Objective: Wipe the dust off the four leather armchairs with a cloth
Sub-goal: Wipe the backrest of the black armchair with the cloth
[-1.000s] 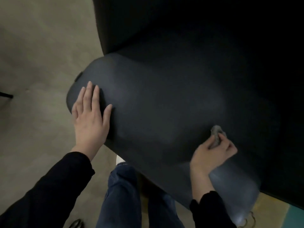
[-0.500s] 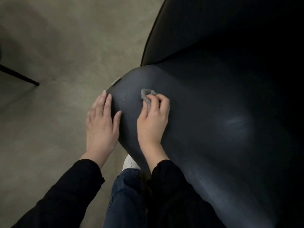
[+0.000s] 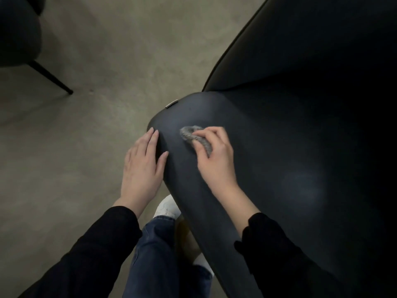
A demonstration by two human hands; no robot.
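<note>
1. Right hand (image 3: 214, 162): fingers (image 3: 211, 132) curled, pinching the grey cloth (image 3: 190, 134) with the thumb and pressing it onto the armchair (image 3: 279, 147), near its rounded 10 o'clock corner.
2. Left hand (image 3: 141, 171): fingers straight and close together, flat on the armchair's edge, at 9 o'clock from the cloth.
3. Part of the cloth is hidden under the right palm.
4. The armchair's 3 o'clock side is lost in the dark and cut off.
5. A second chair (image 3: 19, 35) at 10 o'clock is cut off too.

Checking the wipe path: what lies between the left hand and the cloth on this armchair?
Only bare dark leather of the armchair lies between the left hand and the cloth, which the right hand grips. The head view shows this.
</note>
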